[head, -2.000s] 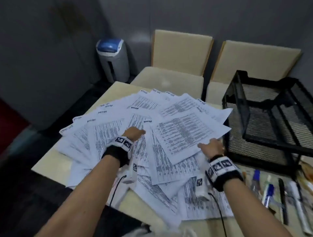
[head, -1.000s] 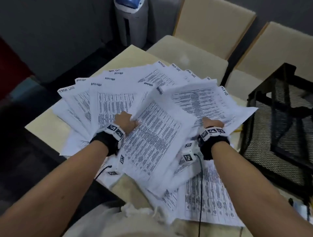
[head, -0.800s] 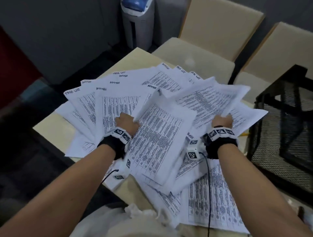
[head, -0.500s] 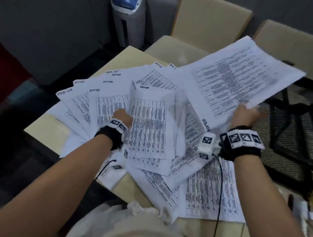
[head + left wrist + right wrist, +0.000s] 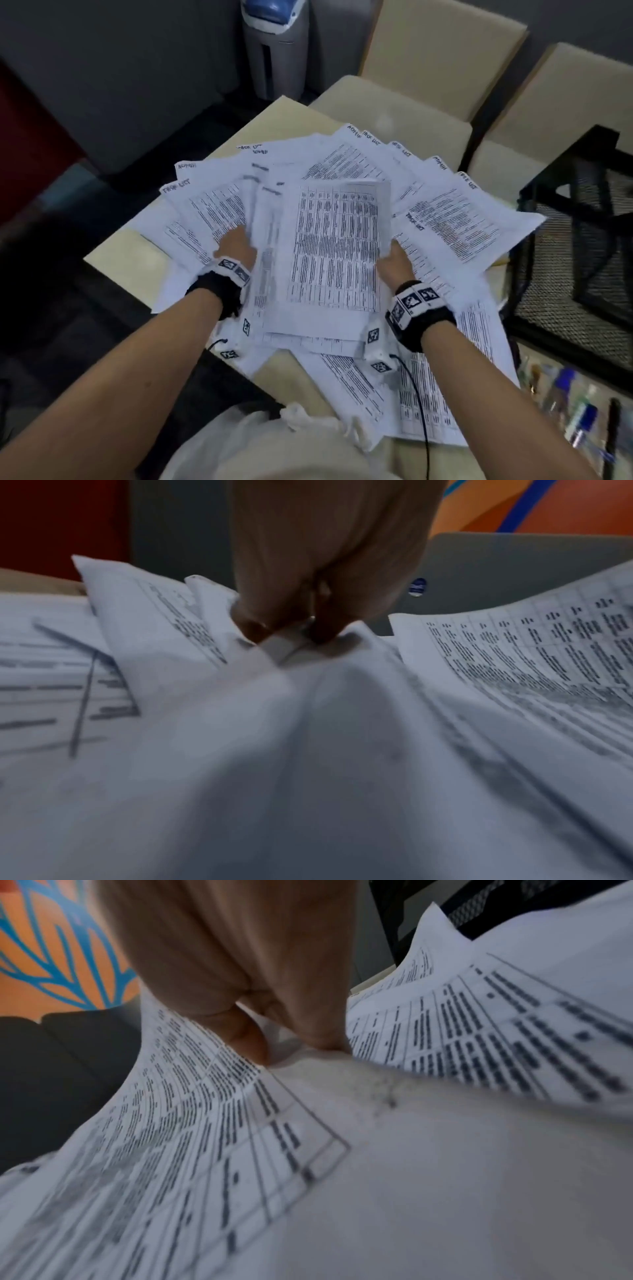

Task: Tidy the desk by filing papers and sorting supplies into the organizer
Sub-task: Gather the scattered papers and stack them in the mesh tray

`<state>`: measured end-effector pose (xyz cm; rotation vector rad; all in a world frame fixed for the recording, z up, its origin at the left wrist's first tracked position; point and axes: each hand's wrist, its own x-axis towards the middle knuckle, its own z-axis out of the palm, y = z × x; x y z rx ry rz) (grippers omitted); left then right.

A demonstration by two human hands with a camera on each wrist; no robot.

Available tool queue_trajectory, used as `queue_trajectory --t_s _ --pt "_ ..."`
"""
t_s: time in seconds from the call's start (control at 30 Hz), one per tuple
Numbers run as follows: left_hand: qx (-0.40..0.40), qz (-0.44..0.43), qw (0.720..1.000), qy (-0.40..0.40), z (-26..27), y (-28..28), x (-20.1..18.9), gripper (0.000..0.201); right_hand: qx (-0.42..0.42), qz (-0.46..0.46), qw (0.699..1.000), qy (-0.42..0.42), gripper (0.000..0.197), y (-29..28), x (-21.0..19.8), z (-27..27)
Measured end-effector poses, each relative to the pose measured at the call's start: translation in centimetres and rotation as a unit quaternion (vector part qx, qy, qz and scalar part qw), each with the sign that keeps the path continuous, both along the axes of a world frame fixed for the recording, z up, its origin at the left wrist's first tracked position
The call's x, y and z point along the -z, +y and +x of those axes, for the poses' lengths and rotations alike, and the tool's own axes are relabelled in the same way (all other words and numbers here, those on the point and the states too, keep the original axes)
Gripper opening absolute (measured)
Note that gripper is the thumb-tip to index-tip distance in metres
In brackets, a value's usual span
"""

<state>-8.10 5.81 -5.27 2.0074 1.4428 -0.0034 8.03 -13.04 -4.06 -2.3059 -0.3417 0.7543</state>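
A small stack of printed sheets [image 5: 329, 253] is lifted above the spread of papers [image 5: 455, 222] fanned over the table. My left hand [image 5: 239, 240] grips the stack's left edge, and in the left wrist view its fingers [image 5: 260, 626] pinch the bunched paper [image 5: 308, 723]. On the stack's right edge, my right hand [image 5: 392, 253] pinches the top sheet [image 5: 240, 1123] between thumb and fingers [image 5: 246, 1039]. The black mesh organizer [image 5: 582, 222] stands at the right of the table, beyond my right hand. The fingertips of both hands are hidden under paper in the head view.
Pens and markers [image 5: 575, 411] lie blurred at the table's lower right, in front of the organizer. Two beige chairs [image 5: 394, 113] stand behind the table. A grey bin with a blue lid [image 5: 274, 44] is at the back left. The table's bare left corner [image 5: 123, 253] shows.
My right hand has brought the sheet it held raised at the right back left and down onto the stack in my left hand. The left hand stayed in place.
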Motion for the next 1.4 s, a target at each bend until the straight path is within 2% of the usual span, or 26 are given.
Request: queue_trajectory --t_s 0.07,0.13,0.17,0.23,0.27,0.3,0.37,0.43,0.5,0.53,0.57,0.6,0.67,0.7,0.77,0.83,0.9,1.0,1.07,1.13,1.2,1.27,1.33,1.4 --pt "0.034 -0.01 0.998 -0.056 -0.1 -1.5 -0.3 0.03 0.032 0.02 0.999 0.001 0.043 -0.5 0.3 0.1" --pt "0.03 -0.051 0.994 -0.092 -0.1 -3.0 -0.9 0.039 0.063 0.038 0.997 0.022 0.045 -1.2 0.4 -0.3" --pt "0.017 -0.093 0.988 -0.125 0.0 -3.8 -1.3 0.055 0.064 0.048 0.996 0.034 0.048 -1.3 0.5 -0.7" --pt "0.014 -0.186 0.962 -0.198 0.4 -5.0 -1.7 0.117 0.034 0.054 0.996 0.059 0.053 -1.2 0.6 -1.8" --pt "0.017 -0.205 0.955 -0.213 0.7 -5.3 -1.6 0.138 0.013 0.05 0.996 0.071 0.053 -0.9 0.8 -2.4" --pt "0.022 -0.206 0.957 -0.205 0.8 -5.2 -0.9 0.143 -0.009 0.042 0.996 0.082 0.051 -0.7 1.0 -2.9" --pt "-0.006 -0.209 0.961 -0.18 0.8 -4.6 0.1 0.127 -0.056 0.014 0.996 0.074 0.038 -0.5 1.2 -3.8" --pt "-0.07 -0.209 0.964 -0.147 0.8 -4.5 0.3 0.122 -0.075 0.022 0.997 0.03 0.016 -0.8 0.7 -4.2" --pt "-0.087 -0.122 0.984 -0.094 0.6 -4.8 0.1 0.118 -0.064 0.069 0.995 -0.016 0.008 -1.4 -0.5 -4.2" --pt "-0.085 -0.09 0.987 -0.102 0.5 -5.3 -0.8 0.112 -0.048 0.101 0.993 -0.032 0.008 -1.8 -1.3 -4.0" --pt "-0.073 -0.075 0.983 -0.154 0.6 -5.7 -1.8 0.1 -0.028 0.138 0.989 -0.045 0.008 -2.2 -2.4 -3.8" --pt "-0.054 -0.087 0.966 -0.239 0.8 -5.9 -3.1 0.076 -0.009 0.177 0.983 -0.057 0.009 -2.4 -3.6 -3.4" --pt "-0.009 -0.13 0.915 -0.383 1.6 -6.2 -6.5 0.021 0.033 0.257 0.961 -0.097 0.01 -2.9 -6.8 -2.7" --pt "0.006 -0.121 0.895 -0.429 2.3 -5.9 -8.0 0.012 0.056 0.293 0.946 -0.128 0.009 -3.1 -8.6 -2.4" --pt "0.04 -0.09 0.842 -0.53 3.5 -5.9 -11.5 0.007 0.103 0.367 0.907 -0.181 0.012 -3.6 -12.1 -1.8" --pt "0.081 -0.071 0.794 -0.598 4.3 -6.4 -14.2 0.009 0.144 0.441 0.864 -0.198 0.017 -4.3 -14.7 -1.6" --pt "0.105 -0.072 0.782 -0.611 4.5 -6.9 -14.9 0.023 0.16 0.484 0.836 -0.203 0.023 -5.1 -15.4 -1.8" --pt "0.097 -0.115 0.787 -0.599 4.3 -7.5 -13.5 0.058 0.174 0.47 0.847 -0.177 0.037 -6.0 -13.3 -2.6" --pt "0.104 -0.133 0.8 -0.575 4.3 -8.0 -11.8 0.065 0.195 0.473 0.85 -0.13 0.043 -6.4 -11.0 -3.0" --pt "0.109 -0.154 0.83 -0.525 4.4 -8.6 -10.2 0.065 0.209 0.456 0.859 -0.107 0.038 -6.7 -9.1 -3.2" --pt "0.147 -0.148 0.863 -0.459 4.6 -9.4 -8.6 0.056 0.214 0.418 0.876 -0.11 0.029 -7.0 -8.1 -3.3" --pt "0.177 -0.128 0.882 -0.418 5.0 -10.5 -8.3 0.031 0.228 0.397 0.88 -0.123 0.028 -7.7 -8.0 -2.8" --pt "0.165 -0.11 0.89 -0.41 6.4 -11.2 -9.6 0.017 0.234 0.372 0.887 -0.141 0.026 -8.9 -8.4 -1.6" --pt "0.157 -0.087 0.878 -0.445 8.2 -12.2 -12.3 0.014 0.23 0.344 0.898 -0.151 0.017 -10.7 -8.8 -0.3"
